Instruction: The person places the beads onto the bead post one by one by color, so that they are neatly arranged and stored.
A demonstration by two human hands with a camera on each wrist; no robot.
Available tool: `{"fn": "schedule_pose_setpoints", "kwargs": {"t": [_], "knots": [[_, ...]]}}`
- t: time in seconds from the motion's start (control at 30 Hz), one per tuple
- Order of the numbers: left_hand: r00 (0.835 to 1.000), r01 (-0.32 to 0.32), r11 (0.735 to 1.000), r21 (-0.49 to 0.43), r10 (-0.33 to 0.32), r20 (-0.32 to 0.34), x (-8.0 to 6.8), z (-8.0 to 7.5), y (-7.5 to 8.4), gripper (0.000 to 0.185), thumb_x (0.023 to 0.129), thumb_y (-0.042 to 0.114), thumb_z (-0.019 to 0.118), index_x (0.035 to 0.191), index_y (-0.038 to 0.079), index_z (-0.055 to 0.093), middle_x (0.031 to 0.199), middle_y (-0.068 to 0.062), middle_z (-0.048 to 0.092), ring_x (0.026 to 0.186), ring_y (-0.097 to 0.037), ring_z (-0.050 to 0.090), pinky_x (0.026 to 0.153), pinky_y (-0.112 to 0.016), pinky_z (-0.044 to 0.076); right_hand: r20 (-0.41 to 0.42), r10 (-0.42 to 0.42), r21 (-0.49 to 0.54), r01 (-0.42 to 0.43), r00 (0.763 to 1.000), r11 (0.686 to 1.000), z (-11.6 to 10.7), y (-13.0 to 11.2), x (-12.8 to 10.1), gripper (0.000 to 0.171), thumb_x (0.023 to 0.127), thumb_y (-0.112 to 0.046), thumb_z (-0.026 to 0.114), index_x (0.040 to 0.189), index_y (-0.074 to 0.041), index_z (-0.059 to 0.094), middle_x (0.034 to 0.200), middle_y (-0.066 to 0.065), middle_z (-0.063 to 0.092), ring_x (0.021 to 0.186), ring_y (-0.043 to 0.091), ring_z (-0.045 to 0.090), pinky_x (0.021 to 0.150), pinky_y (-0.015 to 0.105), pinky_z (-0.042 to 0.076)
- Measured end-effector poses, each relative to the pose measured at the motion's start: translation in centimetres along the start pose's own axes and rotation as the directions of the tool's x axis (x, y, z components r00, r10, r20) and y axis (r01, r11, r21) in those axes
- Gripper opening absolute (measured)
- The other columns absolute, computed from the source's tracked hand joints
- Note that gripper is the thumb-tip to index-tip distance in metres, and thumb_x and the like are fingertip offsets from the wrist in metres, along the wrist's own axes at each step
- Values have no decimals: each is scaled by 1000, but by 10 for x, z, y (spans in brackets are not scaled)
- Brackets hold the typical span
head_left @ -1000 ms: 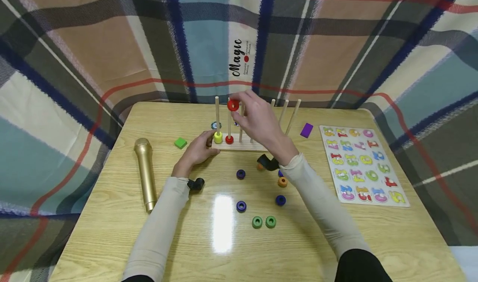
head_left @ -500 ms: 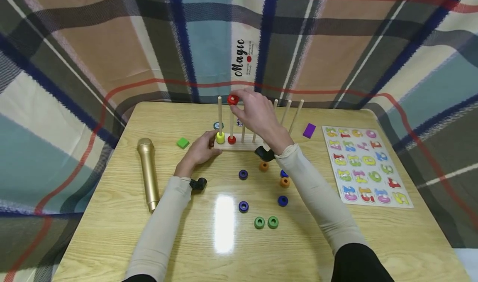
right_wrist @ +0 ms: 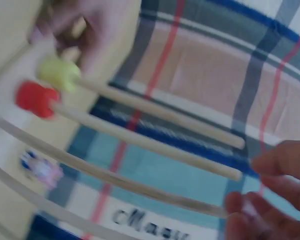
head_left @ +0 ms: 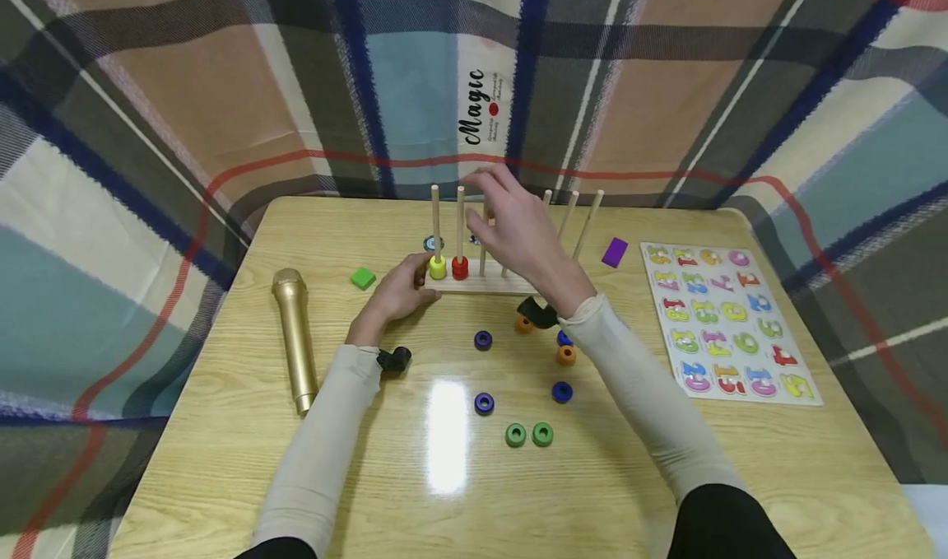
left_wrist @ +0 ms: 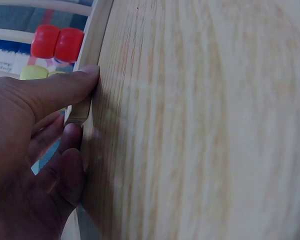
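A wooden peg rack (head_left: 485, 284) stands at the table's far middle, with several upright pegs. The first peg carries a yellow ring (head_left: 438, 267), and the second carries two stacked red rings (head_left: 460, 267). My left hand (head_left: 397, 290) pinches the rack's left end, thumb on the base edge (left_wrist: 85, 80), with the red rings (left_wrist: 57, 43) just beyond. My right hand (head_left: 504, 209) hovers open beside the peg tops and holds nothing. Its fingertips (right_wrist: 262, 205) show near the peg ends, far from the red rings (right_wrist: 36, 100). Loose rings lie in front: blue (head_left: 485, 403), green (head_left: 515, 435), orange (head_left: 566, 354).
A gold microphone (head_left: 295, 337) lies at the left. A green block (head_left: 363, 277) sits left of the rack and a purple block (head_left: 615, 252) right of it. A number puzzle board (head_left: 729, 320) lies at the right. Plaid cloth hangs behind the table.
My right hand carried a red ring to the top of the second peg and let go. The ring now sits at the bottom on the other red ring. The hand is open.
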State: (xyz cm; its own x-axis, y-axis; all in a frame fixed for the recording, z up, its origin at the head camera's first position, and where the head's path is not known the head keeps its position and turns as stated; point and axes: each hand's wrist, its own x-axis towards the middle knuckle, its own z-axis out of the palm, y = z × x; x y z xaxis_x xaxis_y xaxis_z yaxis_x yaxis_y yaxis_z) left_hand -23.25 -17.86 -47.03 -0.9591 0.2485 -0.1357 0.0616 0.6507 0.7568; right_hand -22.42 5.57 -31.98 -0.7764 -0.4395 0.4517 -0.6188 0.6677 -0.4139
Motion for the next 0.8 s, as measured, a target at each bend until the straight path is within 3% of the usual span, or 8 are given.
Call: {"fn": "schedule_pose_setpoints", "kwargs": {"t": [0.1,0.2,0.3,0.4,0.47,0.63,0.73,0.8], "knots": [[1000,-3,1000,11,3,7,0,1,2,82,100,14,77,168,8,33,145,-19,54,124,-35,55,110,-55,44,-13,-53,43,53,999,998,9,8,-29,26,100,-6,67,125,-3,73,126,11,67,79,21,66,61,33,51],[1000,-5,1000,13,5,-1,0,0,4,81,100,14,77,168,8,33,139,-18,55,118,-33,53,105,-54,44,127,-22,7,21,992,1000,25,15,-61,22,98,-10,70,119,-5,75,114,9,71,80,22,68,64,33,54],[1000,-4,1000,9,4,-13,0,-1,5,81,99,13,77,168,7,34,132,-17,55,113,-31,52,100,-52,44,338,42,-63,-21,940,998,43,21,-89,29,98,-23,76,123,-8,74,109,6,71,82,20,69,67,34,56],[1000,-1,1000,4,1,-14,-1,-2,4,80,100,12,76,168,6,34,130,-17,54,111,-32,50,98,-51,43,467,65,-92,-25,882,995,59,25,-108,39,97,-32,80,128,-10,73,108,4,70,80,16,66,67,34,55],[1000,-2,1000,5,2,-12,-1,-2,3,81,100,12,76,168,5,33,132,-18,54,112,-32,50,99,-51,43,492,57,-88,-15,869,996,67,27,-116,37,97,-33,80,126,-11,74,105,3,68,77,13,62,65,32,53],[1000,-7,1000,-3,7,-10,0,0,1,81,100,12,76,168,5,33,128,-18,53,110,-32,50,97,-50,43,489,29,-54,-3,872,999,73,30,-123,23,97,-25,78,116,-13,76,99,1,66,72,10,56,62,29,49],[1000,-8,1000,-5,8,-9,0,2,1,80,100,12,76,168,5,33,122,-17,52,107,-31,49,93,-49,41,482,45,-46,-26,875,999,69,31,-119,25,96,-23,79,119,-12,76,103,2,69,76,12,60,64,30,51],[1000,-8,1000,-5,8,-7,1,2,1,80,100,12,76,168,6,33,121,-16,52,107,-31,48,92,-48,41,452,68,-39,-56,890,998,61,30,-112,29,96,-23,80,122,-10,75,109,3,72,83,16,67,69,32,55]]}}
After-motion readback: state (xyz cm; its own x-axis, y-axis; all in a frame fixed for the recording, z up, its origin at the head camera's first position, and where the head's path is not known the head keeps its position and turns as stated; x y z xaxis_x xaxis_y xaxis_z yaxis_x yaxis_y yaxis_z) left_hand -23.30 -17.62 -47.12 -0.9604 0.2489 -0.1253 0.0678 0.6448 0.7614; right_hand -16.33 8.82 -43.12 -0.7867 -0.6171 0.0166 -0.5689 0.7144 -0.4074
